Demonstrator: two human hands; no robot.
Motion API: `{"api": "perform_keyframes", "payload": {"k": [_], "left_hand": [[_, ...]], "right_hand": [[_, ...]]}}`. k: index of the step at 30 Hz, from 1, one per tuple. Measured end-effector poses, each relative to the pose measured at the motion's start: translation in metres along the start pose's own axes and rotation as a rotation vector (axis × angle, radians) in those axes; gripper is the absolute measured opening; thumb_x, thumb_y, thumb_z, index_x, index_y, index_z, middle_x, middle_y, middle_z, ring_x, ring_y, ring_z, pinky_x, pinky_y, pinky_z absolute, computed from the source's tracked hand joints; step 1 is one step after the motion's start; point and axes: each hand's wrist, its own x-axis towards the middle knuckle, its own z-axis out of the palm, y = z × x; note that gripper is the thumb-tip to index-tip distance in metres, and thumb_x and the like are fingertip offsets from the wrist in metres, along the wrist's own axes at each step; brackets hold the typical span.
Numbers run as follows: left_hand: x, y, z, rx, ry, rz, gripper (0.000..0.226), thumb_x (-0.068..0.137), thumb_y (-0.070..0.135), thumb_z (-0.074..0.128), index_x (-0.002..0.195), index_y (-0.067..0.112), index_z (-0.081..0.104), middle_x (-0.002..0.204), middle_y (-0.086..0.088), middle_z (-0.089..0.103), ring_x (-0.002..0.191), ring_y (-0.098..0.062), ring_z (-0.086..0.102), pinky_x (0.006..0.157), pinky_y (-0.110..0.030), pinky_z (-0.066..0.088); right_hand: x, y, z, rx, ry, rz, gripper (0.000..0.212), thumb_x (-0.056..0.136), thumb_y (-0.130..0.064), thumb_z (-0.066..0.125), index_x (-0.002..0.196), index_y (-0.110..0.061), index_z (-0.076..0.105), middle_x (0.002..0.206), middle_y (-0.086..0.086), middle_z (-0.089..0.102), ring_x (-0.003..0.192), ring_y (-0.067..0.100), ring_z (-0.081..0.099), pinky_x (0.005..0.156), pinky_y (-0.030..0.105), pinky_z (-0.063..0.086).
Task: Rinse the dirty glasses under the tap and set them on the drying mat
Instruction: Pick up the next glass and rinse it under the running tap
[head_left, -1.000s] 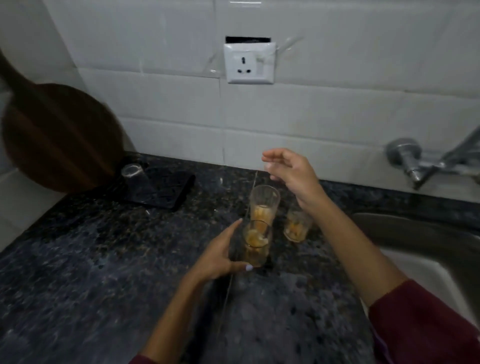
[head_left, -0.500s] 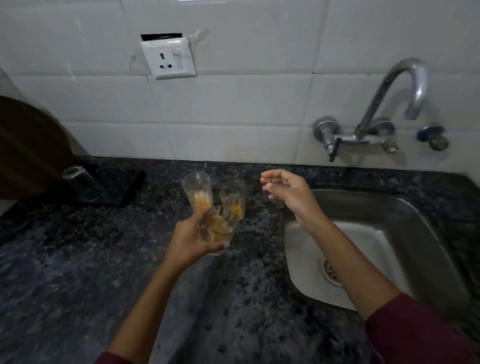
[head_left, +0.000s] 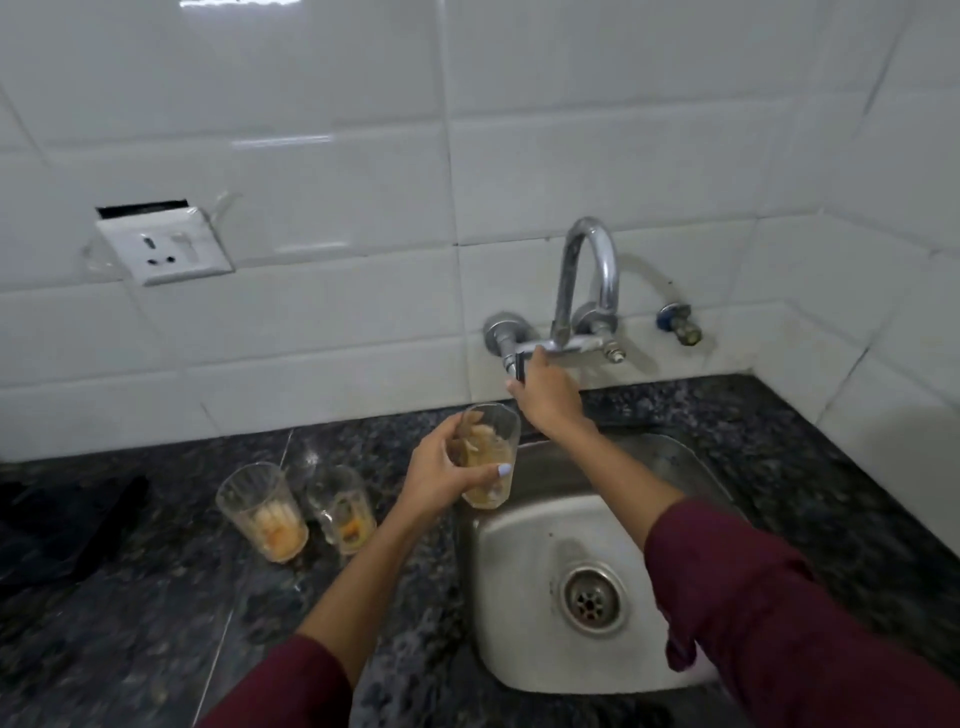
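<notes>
My left hand (head_left: 441, 470) holds a dirty glass (head_left: 491, 457) with orange residue, tilted slightly, over the left rim of the steel sink (head_left: 524, 623). My right hand (head_left: 545, 392) reaches to the wall and grips the lever of the chrome tap (head_left: 582, 291). No water is running. Two more dirty glasses stand on the dark granite counter left of the sink: a taller one (head_left: 262, 512) and a shorter one (head_left: 343, 506). The black drying mat (head_left: 62, 525) lies at the far left edge, partly cut off.
A white wall socket (head_left: 166, 249) sits on the tiled wall at the left. A second small valve (head_left: 680, 325) projects from the wall right of the tap. The sink drain (head_left: 589, 600) lies below my right forearm. The counter (head_left: 130, 649) runs along the front left.
My left hand has carried the glass to the right, over the sink's edge. My right hand has risen from above the counter to the tap lever. The view has swung right.
</notes>
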Motion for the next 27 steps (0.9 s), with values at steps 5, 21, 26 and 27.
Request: {"api": "perform_keyframes", "payload": {"k": [5, 21, 26, 27], "left_hand": [[0.015, -0.020, -0.008, -0.115, -0.022, -0.083, 0.072, 0.059, 0.010, 0.089, 0.124, 0.019, 0.060, 0.109, -0.004, 0.071, 0.099, -0.018, 0.068, 0.078, -0.028, 0.057], [0.038, -0.036, 0.042, -0.108, -0.302, -0.052, 0.054, 0.059, 0.022, 0.089, 0.103, 0.036, 0.061, 0.098, 0.007, 0.072, 0.090, -0.009, 0.069, 0.082, -0.027, 0.055], [0.047, -0.032, 0.068, -0.088, -0.434, 0.030, 0.054, 0.062, 0.016, 0.088, 0.107, 0.030, 0.061, 0.098, 0.005, 0.072, 0.091, -0.008, 0.068, 0.082, -0.021, 0.052], [0.050, -0.033, 0.071, -0.103, -0.427, 0.023, 0.057, 0.059, 0.021, 0.090, 0.109, 0.027, 0.061, 0.102, 0.002, 0.071, 0.095, -0.012, 0.068, 0.084, -0.022, 0.053]], "right_hand": [[0.020, -0.004, 0.014, -0.194, 0.088, -0.034, 0.033, 0.095, -0.011, 0.035, 0.127, -0.002, 0.039, 0.106, 0.023, 0.065, 0.095, 0.039, 0.061, 0.066, 0.039, 0.041], [-0.071, 0.065, -0.010, 0.082, 0.117, -0.364, 0.038, 0.087, -0.008, 0.047, 0.124, -0.010, 0.055, 0.120, 0.009, 0.062, 0.112, 0.024, 0.055, 0.096, 0.031, 0.042], [-0.082, 0.090, -0.028, -0.100, -0.294, -0.386, 0.034, 0.088, -0.035, 0.051, 0.118, -0.019, 0.056, 0.111, 0.003, 0.063, 0.104, 0.015, 0.054, 0.091, 0.031, 0.037], [-0.079, 0.092, -0.031, 0.007, -0.301, -0.343, 0.022, 0.089, -0.026, 0.055, 0.108, -0.017, 0.062, 0.102, 0.003, 0.067, 0.095, 0.012, 0.057, 0.083, 0.025, 0.040]]}}
